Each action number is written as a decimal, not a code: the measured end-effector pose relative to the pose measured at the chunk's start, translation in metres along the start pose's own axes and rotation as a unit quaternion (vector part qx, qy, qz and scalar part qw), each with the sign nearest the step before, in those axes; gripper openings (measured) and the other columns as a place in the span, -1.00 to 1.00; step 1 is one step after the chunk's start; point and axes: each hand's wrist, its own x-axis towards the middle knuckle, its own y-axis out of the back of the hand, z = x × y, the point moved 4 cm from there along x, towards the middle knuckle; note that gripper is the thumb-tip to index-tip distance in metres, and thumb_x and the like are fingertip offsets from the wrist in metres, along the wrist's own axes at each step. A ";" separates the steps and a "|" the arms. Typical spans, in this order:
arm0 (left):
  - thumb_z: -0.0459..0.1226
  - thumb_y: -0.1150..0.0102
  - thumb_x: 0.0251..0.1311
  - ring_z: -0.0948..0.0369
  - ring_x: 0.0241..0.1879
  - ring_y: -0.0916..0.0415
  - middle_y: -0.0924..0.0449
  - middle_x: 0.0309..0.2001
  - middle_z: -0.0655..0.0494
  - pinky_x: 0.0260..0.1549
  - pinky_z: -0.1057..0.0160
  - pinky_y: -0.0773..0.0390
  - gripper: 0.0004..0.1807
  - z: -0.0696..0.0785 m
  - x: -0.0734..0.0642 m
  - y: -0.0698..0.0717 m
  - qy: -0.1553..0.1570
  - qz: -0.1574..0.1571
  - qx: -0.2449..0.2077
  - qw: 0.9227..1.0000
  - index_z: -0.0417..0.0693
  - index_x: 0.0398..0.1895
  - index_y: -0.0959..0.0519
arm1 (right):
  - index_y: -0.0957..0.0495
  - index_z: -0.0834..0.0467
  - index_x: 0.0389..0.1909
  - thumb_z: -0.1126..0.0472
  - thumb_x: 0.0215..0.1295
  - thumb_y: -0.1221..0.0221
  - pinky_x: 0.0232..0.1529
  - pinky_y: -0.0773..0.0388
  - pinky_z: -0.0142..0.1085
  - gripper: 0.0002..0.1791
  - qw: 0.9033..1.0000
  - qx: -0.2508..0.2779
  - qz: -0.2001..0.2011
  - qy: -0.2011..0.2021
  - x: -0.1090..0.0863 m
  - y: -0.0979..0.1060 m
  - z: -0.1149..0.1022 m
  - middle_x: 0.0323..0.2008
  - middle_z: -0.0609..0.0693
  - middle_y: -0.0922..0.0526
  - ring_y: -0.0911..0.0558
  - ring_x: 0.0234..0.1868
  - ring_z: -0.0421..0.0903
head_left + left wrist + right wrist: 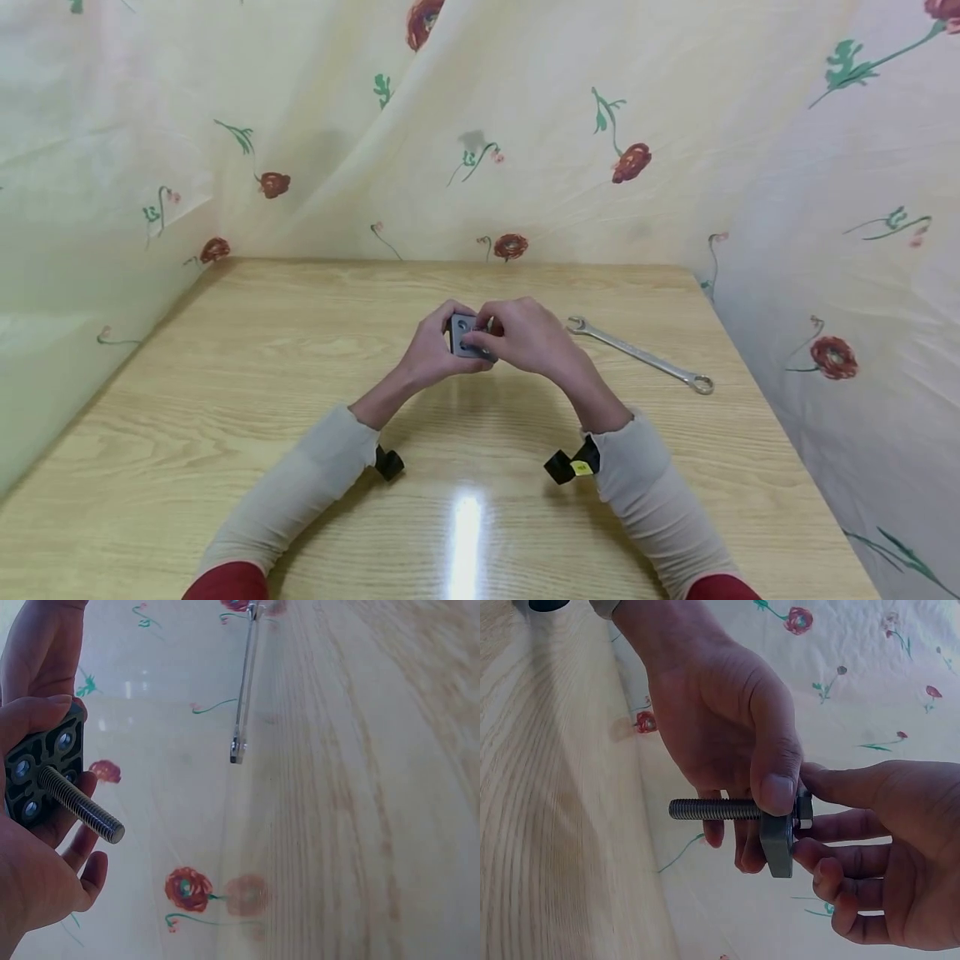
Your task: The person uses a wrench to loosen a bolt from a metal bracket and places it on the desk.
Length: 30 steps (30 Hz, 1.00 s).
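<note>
Sleeves [292, 487] btm of frame. L hand [430, 348] clamps fingers on plate [778, 849], ctr frame; R hand [531, 336] pinches bolt [716, 810] by head. Risk: crooked twist could jam bolt; slack L grip could drop both.

Head view looks forward and down; close wrist views share the plate [778, 847].
</note>
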 end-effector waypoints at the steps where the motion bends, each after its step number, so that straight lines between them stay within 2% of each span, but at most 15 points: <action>1: -0.28 -0.50 -0.19 0.10 -0.06 -0.45 -0.48 0.01 -0.06 -0.18 0.27 -0.55 -0.36 0.001 0.000 -0.001 -0.002 -0.001 0.001 1.000 -0.11 0.03 -0.42 | -0.64 0.06 -0.30 -0.06 0.25 -0.24 -0.54 -0.40 -0.37 -0.74 1.000 -0.005 0.003 -0.003 0.000 0.000 0.000 -0.46 -0.08 -0.68 -0.49 -0.58 -0.20; 6: -0.28 -0.52 -0.18 0.07 -0.02 -0.44 -0.48 0.03 -0.06 -0.12 0.23 -0.53 -0.36 0.003 0.000 0.000 0.007 -0.004 -0.004 1.000 -0.10 0.03 -0.42 | -0.64 0.05 -0.34 -0.08 0.24 -0.24 -0.55 -0.38 -0.37 -0.73 1.000 -0.024 0.015 -0.010 -0.001 0.000 -0.003 -0.50 -0.09 -0.67 -0.49 -0.59 -0.20; 14: -0.30 -0.53 -0.18 0.05 0.04 -0.43 -0.50 0.03 -0.08 0.03 0.08 -0.48 -0.35 0.004 -0.007 0.005 0.027 0.009 -0.001 1.000 -0.13 0.05 -0.42 | -0.63 0.04 -0.33 -0.08 0.27 -0.22 -0.55 -0.39 -0.39 -0.74 0.999 -0.033 0.017 0.007 0.001 -0.003 -0.010 -0.49 -0.10 -0.68 -0.51 -0.58 -0.22; 23: -0.31 -0.52 -0.18 0.03 0.07 -0.42 -0.49 0.07 -0.09 0.09 -0.06 -0.44 -0.29 0.005 -0.007 0.002 0.027 0.008 -0.014 1.000 -0.12 0.12 -0.42 | -0.64 0.04 -0.31 -0.05 0.26 -0.23 -0.54 -0.40 -0.39 -0.76 0.999 -0.031 0.021 0.005 -0.002 -0.002 -0.009 -0.50 -0.10 -0.67 -0.52 -0.58 -0.22; 30: -0.28 -0.53 -0.19 0.07 0.02 -0.42 -0.51 0.02 -0.07 0.04 0.03 -0.46 -0.33 0.006 -0.006 0.001 0.016 0.012 -0.002 1.000 -0.10 0.08 -0.45 | -0.64 0.05 -0.32 -0.04 0.25 -0.25 -0.55 -0.40 -0.40 -0.77 0.999 -0.034 0.025 0.006 -0.004 -0.001 -0.008 -0.51 -0.10 -0.68 -0.52 -0.58 -0.23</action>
